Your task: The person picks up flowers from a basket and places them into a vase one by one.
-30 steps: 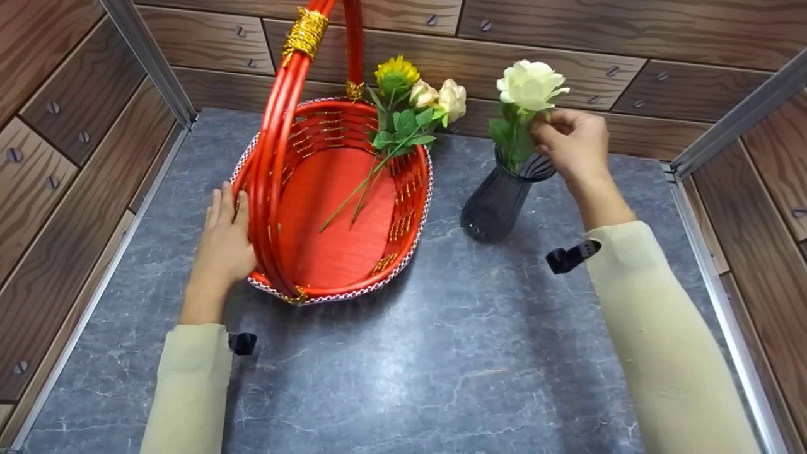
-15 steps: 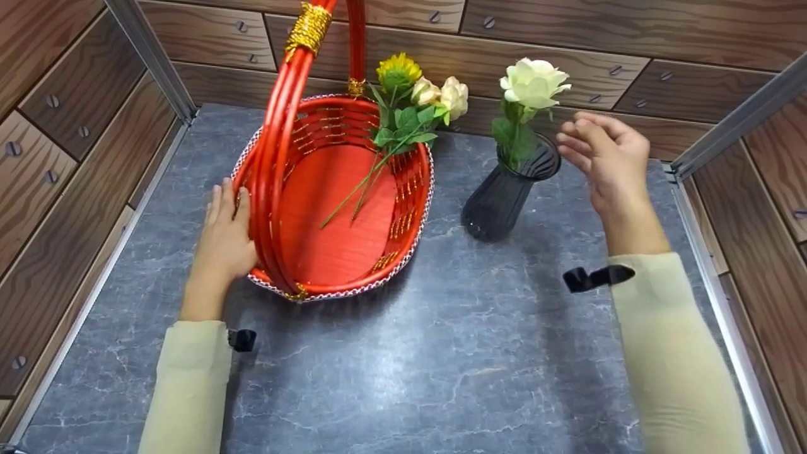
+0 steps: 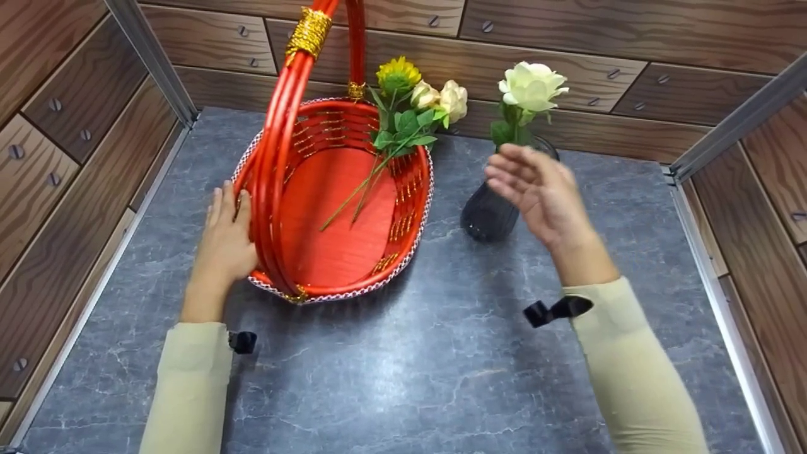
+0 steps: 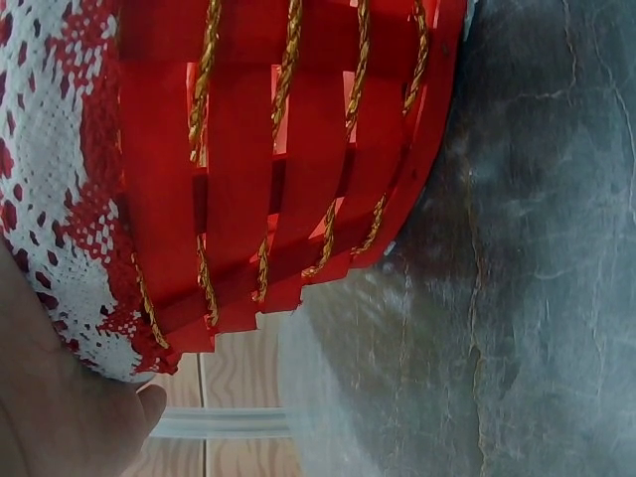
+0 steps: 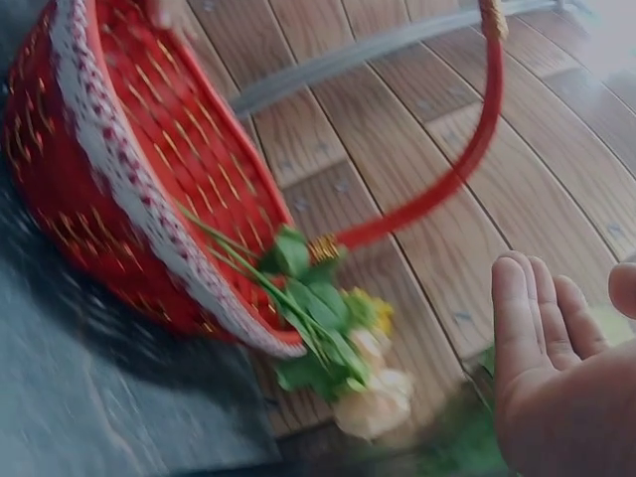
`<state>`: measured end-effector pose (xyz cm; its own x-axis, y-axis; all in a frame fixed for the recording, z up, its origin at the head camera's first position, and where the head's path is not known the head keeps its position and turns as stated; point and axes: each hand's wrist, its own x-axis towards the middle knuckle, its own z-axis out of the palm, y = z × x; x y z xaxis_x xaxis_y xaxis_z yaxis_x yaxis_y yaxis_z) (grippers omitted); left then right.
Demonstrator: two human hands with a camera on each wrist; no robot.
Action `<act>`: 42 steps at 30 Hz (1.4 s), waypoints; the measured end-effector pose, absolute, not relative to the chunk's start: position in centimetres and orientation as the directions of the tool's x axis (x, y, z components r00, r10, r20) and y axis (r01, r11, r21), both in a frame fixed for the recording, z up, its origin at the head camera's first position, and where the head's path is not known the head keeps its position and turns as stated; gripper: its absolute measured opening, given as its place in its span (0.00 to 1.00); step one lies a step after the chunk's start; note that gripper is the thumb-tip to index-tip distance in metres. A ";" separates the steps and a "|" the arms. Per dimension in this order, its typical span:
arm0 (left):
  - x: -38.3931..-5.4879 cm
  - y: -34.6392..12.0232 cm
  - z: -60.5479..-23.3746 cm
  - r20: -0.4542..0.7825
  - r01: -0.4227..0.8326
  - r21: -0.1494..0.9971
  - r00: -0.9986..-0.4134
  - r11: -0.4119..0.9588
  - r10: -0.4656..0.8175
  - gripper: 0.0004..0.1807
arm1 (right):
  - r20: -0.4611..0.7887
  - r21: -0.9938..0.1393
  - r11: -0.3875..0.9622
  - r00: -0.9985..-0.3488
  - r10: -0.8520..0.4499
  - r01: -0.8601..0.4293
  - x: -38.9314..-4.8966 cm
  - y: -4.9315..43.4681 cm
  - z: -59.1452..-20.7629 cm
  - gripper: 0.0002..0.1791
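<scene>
A red woven basket [image 3: 337,227] with a tall handle stands left of centre. My left hand [image 3: 220,243] rests against its left rim, fingers extended; the left wrist view shows the thumb by the lace trim [image 4: 70,199]. To the right is a dark glass vase [image 3: 487,217], with a white rose [image 3: 533,87] upright in it. My right hand [image 3: 545,195] holds nothing, its fingers loosely extended in front of the vase, and hides part of it; whether they touch I cannot tell. Over the basket's far right rim lie a yellow flower [image 3: 398,74] and pale roses [image 3: 452,101], stems inside.
Grey marbled tabletop [image 3: 378,366] lies under everything. Wood-patterned panels [image 3: 208,47] enclose the back and both sides, with metal strips [image 3: 712,252] along the side edges. The basket's handle [image 3: 277,126] rises high over its left side.
My right hand let go of the white rose, drew back to the right, then came left and lower in front of the vase. The left hand and basket stayed put.
</scene>
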<state>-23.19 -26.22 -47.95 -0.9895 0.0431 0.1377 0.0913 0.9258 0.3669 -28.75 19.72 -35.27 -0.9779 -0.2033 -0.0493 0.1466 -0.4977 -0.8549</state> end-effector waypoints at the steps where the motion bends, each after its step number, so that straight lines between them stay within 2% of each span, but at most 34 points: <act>1: -23.2 -26.2 -48.0 0.138 0.092 0.365 -0.989 0.926 0.044 0.41 | -0.055 -0.857 -0.490 -0.974 -0.220 0.160 -28.7 19.2 -35.5 0.24; 9: -23.2 -26.3 -48.1 0.150 0.105 0.368 -0.987 0.924 0.052 0.40 | -0.115 -0.858 -0.452 -0.949 -0.294 0.244 -29.4 15.2 -37.4 0.25; 21: -23.2 -26.3 -48.3 0.146 0.090 0.355 -0.988 0.930 0.040 0.44 | -0.242 -0.744 -0.530 -0.904 -0.353 0.407 -31.0 9.3 -41.0 0.25; 31: -23.2 -26.1 -48.2 0.145 0.080 0.373 -0.989 0.924 0.027 0.46 | -0.300 -0.693 -0.545 -0.876 -0.377 0.472 -31.7 6.5 -43.2 0.24; 42: -23.4 -26.2 -48.2 0.156 0.094 0.352 -0.987 0.931 0.041 0.46 | -0.380 -0.743 -0.442 -0.860 -0.340 0.503 -32.9 4.4 -44.2 0.29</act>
<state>-23.42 -26.24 -48.17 -0.9869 0.0410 0.1559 0.0943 0.9312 0.3522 -32.93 4.45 -44.17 -0.8602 -0.3400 -0.3800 0.5028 -0.4416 -0.7431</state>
